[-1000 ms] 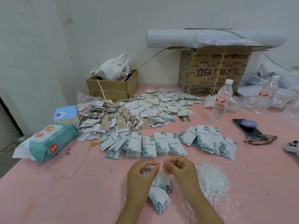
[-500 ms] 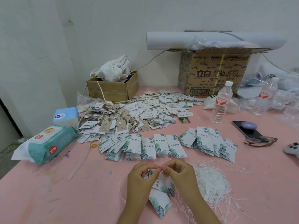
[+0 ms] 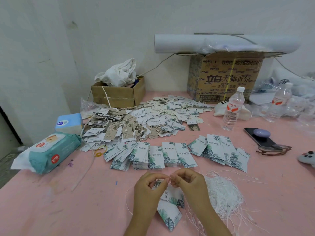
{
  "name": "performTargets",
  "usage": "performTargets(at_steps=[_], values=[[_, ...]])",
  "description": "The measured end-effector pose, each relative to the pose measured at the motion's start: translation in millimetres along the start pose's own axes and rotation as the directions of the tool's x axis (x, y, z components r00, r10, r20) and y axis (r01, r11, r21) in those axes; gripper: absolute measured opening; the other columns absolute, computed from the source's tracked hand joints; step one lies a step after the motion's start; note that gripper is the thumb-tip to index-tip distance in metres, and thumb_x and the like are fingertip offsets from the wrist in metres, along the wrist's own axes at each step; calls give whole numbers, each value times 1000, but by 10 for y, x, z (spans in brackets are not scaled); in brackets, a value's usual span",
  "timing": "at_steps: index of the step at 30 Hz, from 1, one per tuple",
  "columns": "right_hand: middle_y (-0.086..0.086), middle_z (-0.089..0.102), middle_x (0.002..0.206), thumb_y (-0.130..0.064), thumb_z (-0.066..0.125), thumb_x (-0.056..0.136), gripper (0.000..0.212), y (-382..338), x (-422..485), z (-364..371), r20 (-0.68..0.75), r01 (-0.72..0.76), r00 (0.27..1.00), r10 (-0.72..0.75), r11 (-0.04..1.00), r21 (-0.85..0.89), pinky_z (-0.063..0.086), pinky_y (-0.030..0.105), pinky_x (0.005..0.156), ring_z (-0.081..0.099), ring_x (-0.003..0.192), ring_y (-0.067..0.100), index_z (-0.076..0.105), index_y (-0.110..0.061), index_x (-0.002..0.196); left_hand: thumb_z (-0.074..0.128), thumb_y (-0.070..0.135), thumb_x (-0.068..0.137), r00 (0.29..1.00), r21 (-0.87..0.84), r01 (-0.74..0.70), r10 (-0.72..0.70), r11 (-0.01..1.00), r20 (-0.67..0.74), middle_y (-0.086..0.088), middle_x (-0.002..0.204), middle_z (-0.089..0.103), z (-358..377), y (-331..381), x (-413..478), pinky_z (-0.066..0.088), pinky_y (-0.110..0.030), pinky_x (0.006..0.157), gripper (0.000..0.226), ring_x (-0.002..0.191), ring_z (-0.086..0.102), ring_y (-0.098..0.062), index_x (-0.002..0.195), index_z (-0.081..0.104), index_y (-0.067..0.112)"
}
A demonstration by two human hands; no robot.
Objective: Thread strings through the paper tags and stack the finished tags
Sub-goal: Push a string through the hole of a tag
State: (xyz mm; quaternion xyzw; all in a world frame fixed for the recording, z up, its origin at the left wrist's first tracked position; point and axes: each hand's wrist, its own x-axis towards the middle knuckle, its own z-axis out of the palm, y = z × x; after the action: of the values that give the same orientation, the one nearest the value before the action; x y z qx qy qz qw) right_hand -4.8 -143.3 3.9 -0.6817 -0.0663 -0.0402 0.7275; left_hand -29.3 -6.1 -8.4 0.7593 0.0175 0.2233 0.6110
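Pinching a tag point(image 3: 157, 183), the left hand point(image 3: 147, 193) is touching the right hand point(image 3: 189, 184), which is pinching a string point(image 3: 170, 180). More tags point(image 3: 169, 217) are lying beneath.

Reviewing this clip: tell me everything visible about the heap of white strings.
The heap of white strings is a loose, tangled mound of thin, cord-like strands lying on the pink table, just right of the right hand. Stray strands spill outward, several trailing toward the near edge beside the right forearm. Whether the forearm touches it is unclear.
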Motion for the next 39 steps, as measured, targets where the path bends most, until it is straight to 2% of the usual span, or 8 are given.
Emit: performTargets(at_steps=[7,11,15,18,22,33,36,39], values=[[11,70,65,-21,77,67,19,-15,-11,7,11,8,1000,-8,1000,5,52,22,59,62,58,14,73,-4,73,82,15,74,1000,-6,2,-2,1000,8,17,76,65,2,20,-5,35,-11,56,25,61,48,1,74,76,39],[13,69,66,-21,77,68,18,-10,-5,6,38,17,999,-18,999,27,51,21,59,60,59,14,72,-4,73,83,21,71,1000,-37,7,-7,999,3,17,70,63,-7,27,6,33,-12,54,19,57,43,-2,73,76,39],[21,68,73,-19,75,73,14,-9,-8,-11,97,-6,995,-2,996,85,51,23,62,60,62,17,72,-5,74,79,40,60,998,-160,59,-57,985,21,8,62,58,-21,25,24,35,-21,56,12,57,37,-7,70,78,34],[21,67,73,-19,74,74,14,-1,-16,-11,129,-29,991,19,996,81,50,22,62,58,62,15,71,-5,74,80,38,59,994,-201,104,-94,974,58,7,60,60,-20,26,21,37,-22,55,13,59,40,-12,69,78,29],[13,66,69,-26,74,71,18,3,-25,0,138,-43,990,33,997,68,49,21,62,58,62,13,71,-9,71,82,32,59,983,-249,180,-163,952,87,-10,69,67,-21,9,16,43,-20,52,16,64,50,-25,69,77,21],[9,64,65,-24,74,72,15,7,-24,15,141,-29,990,20,998,59,49,25,60,57,60,15,70,-9,70,82,22,62,969,-284,242,-217,928,114,-7,68,72,-39,40,20,47,-17,52,11,57,60,-8,67,75,13],[3,69,74,-33,71,79,15,14,-28,41,128,-3,992,0,1000,26,49,26,61,60,66,17,72,-18,79,79,31,60,957,-324,289,-265,901,115,-17,67,68,-20,53,26,49,-23,54,20,59,59,-16,72,77,15],[-8,70,98,-45,63,83,25,51,-15,25,134,49,990,-33,992,-117,51,28,79,64,92,12,68,-33,105,75,27,74,925,-406,374,-369,834,94,-7,67,69,-19,35,47,52,-28,57,3,60,63,-15,76,76,27]])
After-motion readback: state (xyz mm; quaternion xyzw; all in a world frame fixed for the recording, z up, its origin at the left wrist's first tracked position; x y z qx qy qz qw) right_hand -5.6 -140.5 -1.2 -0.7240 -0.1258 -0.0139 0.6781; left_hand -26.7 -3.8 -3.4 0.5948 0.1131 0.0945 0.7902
